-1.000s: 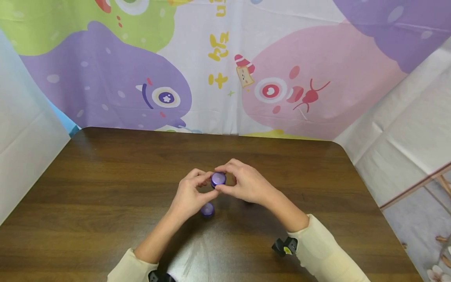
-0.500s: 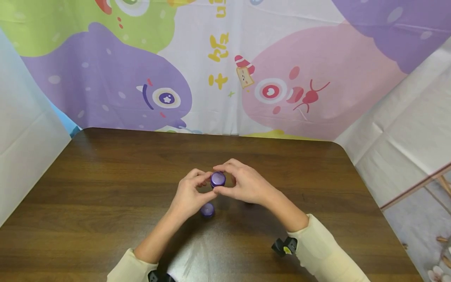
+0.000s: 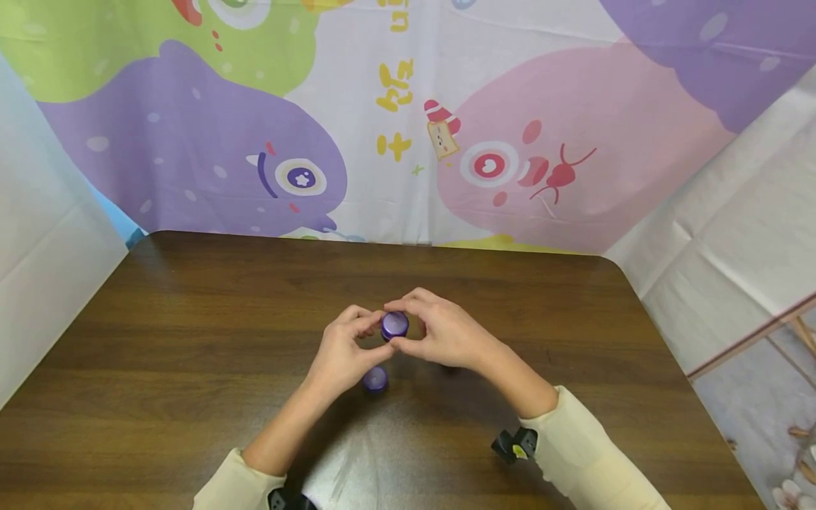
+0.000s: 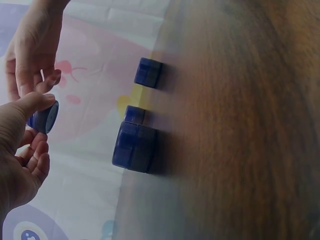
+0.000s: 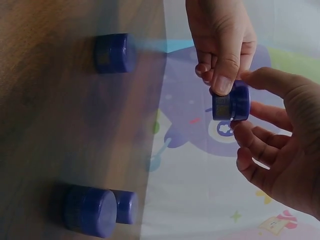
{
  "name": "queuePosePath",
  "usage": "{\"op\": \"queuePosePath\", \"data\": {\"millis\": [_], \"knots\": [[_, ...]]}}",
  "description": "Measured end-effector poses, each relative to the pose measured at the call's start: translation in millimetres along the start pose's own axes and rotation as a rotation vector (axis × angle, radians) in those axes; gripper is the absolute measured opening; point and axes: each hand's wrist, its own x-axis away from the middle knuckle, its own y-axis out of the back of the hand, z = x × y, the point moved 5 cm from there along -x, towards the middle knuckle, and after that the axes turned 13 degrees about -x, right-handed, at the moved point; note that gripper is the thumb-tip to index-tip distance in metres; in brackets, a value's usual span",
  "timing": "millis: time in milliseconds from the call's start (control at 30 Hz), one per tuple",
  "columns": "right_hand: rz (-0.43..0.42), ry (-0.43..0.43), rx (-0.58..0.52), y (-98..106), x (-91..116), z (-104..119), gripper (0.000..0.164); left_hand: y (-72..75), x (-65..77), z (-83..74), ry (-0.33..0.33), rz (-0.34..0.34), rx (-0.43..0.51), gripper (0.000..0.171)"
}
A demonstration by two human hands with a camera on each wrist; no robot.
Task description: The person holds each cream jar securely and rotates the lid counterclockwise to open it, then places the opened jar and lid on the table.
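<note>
Over the middle of the table, both hands hold one small purple jar (image 3: 394,324) off the tabletop. My left hand (image 3: 344,352) pinches its lower part between thumb and fingers. From the other side, thumb and fingers of my right hand (image 3: 449,333) grip the lid (image 5: 242,103). A narrow gap shows between lid and jar body (image 5: 221,106) in the right wrist view; whether they are joined cannot be told. Below the left hand another purple jar (image 3: 375,380) stands on the table. A dark sliver under the right hand is mostly hidden.
Three purple jars stand on the tabletop in the left wrist view: a single jar (image 4: 148,73), a smaller-looking jar (image 4: 135,114) and a nearer jar (image 4: 134,147). The brown wooden table (image 3: 210,304) ends at a cartoon-printed cloth (image 3: 382,198).
The right thumb and forefinger have shifted slightly around the lid. The jar and the left hand stay almost in the same place, and the standing jar has not moved.
</note>
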Motion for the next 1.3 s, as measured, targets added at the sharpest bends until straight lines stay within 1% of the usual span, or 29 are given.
{"op": "queuePosePath", "data": {"millis": [133, 300, 467, 567, 700, 767, 1000, 1167, 1300], "knots": [[-0.04, -0.01, -0.003, 1.7, 1.1, -0.7, 0.047, 0.4, -0.2, 0.6, 0.0, -0.004, -0.005, 0.042], [-0.072, -0.031, 0.001, 1.8, 1.7, -3.4, 0.043, 0.6, 0.7, 1.0, 0.006, -0.009, 0.008, 0.041], [-0.058, -0.024, 0.006, -0.1, 1.0, -4.0, 0.038, 1.0, 0.8, 0.3, 0.006, -0.007, 0.013, 0.04], [-0.05, -0.023, 0.003, -0.3, 1.2, -3.2, 0.042, 1.8, 0.7, 0.4, 0.007, -0.009, 0.009, 0.04], [-0.07, -0.045, -0.014, 1.2, 1.7, -3.0, 0.05, 2.4, 0.3, 1.5, 0.008, -0.012, 0.0, 0.041], [-0.083, -0.056, -0.022, 1.7, 1.7, -3.6, 0.05, 2.4, 0.2, 2.0, 0.008, -0.012, 0.001, 0.041], [-0.103, -0.075, -0.014, 2.2, 2.3, -5.8, 0.044, 2.0, 0.2, 2.3, 0.002, -0.024, 0.009, 0.038], [-0.095, -0.065, -0.006, 1.9, 2.0, -6.1, 0.037, 1.4, 0.5, 2.4, -0.009, -0.03, 0.008, 0.037], [-0.074, -0.049, -0.005, 1.3, 2.0, -5.3, 0.04, 1.3, 0.5, 2.7, -0.003, -0.028, 0.002, 0.038]]}}
